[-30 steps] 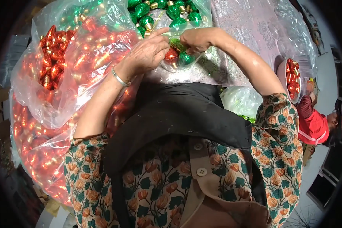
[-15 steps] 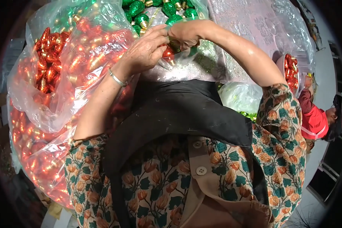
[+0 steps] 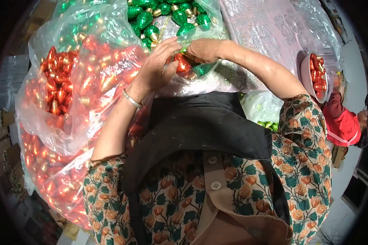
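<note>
My left hand (image 3: 158, 67), a light bangle on its wrist, is bent around the edge of a clear plastic bag (image 3: 194, 73), thumb beside a red glitter bulb ornament (image 3: 182, 63). My right hand (image 3: 206, 50) curls over the same bag from the right. Its fingertips are turned down and hidden, so what they pinch does not show. The red bulb sits between the hands, with a green one (image 3: 201, 70) below my right hand in the bag. Just beyond lie several green glitter bulb ornaments (image 3: 144, 19) with gold caps in an opened clear bag.
A large clear bag of red bulb ornaments (image 3: 61, 77) fills the left side. At the right stands a pink basin (image 3: 306, 75) of red bulbs, with a person in red (image 3: 343, 126) beyond it. A bag with light green pieces (image 3: 262, 107) lies near my right elbow.
My hands have drawn slightly apart, and more of the red bulb shows between them. The whole view has shifted a little.
</note>
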Demonstrator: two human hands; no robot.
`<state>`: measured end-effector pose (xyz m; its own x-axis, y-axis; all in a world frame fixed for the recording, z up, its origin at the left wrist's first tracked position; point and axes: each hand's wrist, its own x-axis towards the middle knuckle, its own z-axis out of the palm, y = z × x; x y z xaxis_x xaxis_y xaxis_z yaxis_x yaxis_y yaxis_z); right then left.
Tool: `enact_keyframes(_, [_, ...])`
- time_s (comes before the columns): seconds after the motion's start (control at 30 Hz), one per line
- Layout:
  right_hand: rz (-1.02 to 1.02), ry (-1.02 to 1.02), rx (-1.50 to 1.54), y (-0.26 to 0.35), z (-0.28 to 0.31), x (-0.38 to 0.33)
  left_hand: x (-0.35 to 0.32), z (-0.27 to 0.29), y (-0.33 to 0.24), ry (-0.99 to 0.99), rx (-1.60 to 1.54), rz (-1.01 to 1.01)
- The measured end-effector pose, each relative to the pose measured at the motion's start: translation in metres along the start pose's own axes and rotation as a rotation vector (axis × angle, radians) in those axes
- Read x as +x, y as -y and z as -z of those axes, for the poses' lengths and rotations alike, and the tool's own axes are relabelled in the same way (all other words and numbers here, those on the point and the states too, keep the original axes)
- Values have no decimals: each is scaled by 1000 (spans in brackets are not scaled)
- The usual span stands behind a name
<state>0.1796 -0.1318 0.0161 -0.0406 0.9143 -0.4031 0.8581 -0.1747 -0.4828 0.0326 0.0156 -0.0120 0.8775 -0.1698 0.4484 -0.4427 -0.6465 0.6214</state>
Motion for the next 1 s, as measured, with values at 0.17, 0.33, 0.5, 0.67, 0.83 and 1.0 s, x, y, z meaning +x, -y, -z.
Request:
enact_keyframes(0.17, [-17,-241,-155,-28,-10,9,8,0,-6,-16,-155,89])
enact_keyframes(0.33, [-268,170,226,-7,14,20,7,1,-4,26,-132,159])
enact_keyframes(0.5, [-87,-42,-60,-18,-2,29,2,-1,7,-23,-114,162])
enact_keyframes(0.67, [-34,-133,-30,-8,-21,32,-1,-4,7,-51,-153,115])
enact_keyframes(0.83, [-71,-5,-89,-6,-29,42,-2,-7,8,-52,-125,83])
enact_keyframes(1.0, [122,-204,141,-19,-34,41,-1,-9,9,-17,-71,30])
